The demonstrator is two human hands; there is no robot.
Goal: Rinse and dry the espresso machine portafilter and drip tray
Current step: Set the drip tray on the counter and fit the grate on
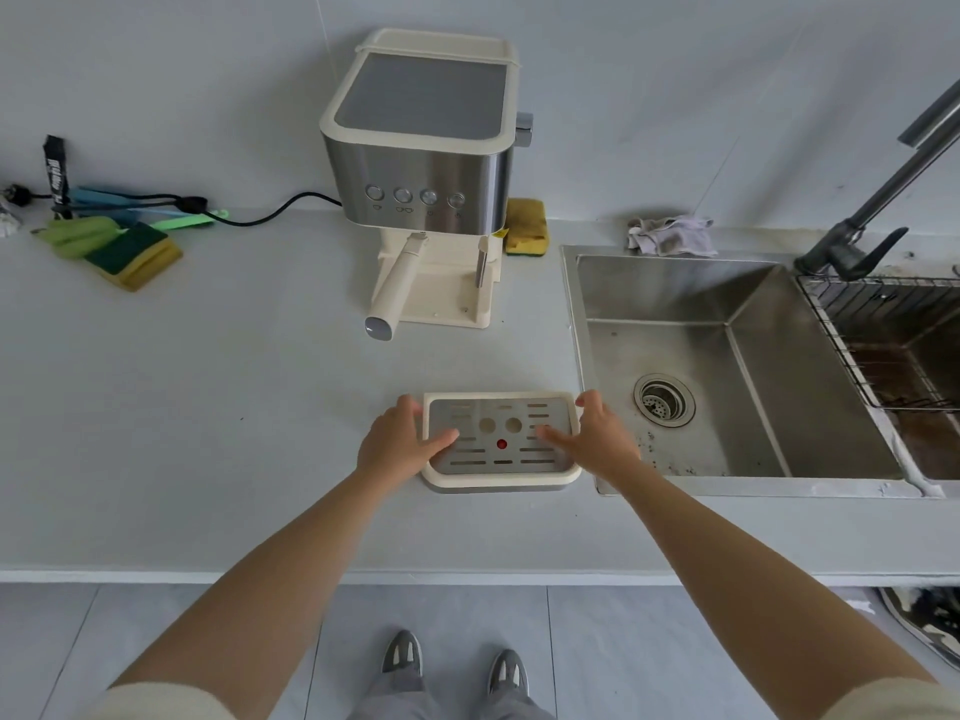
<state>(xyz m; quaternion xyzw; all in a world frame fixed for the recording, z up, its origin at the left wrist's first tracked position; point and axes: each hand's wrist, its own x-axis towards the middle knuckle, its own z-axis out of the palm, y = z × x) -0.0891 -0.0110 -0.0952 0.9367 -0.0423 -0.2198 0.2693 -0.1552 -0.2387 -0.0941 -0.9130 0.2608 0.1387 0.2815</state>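
Observation:
The cream drip tray with its slotted metal grate and red float lies on the counter, just left of the sink. My left hand grips its left edge, thumb resting on the grate. My right hand grips the right edge the same way. The espresso machine stands at the back of the counter. Its portafilter is locked in place, the cream handle pointing toward me and to the left.
A steel sink with a drain strainer lies to the right, a dark faucet and a wire rack beyond it. A crumpled cloth sits behind the sink. Sponges and a power cord rest near the wall.

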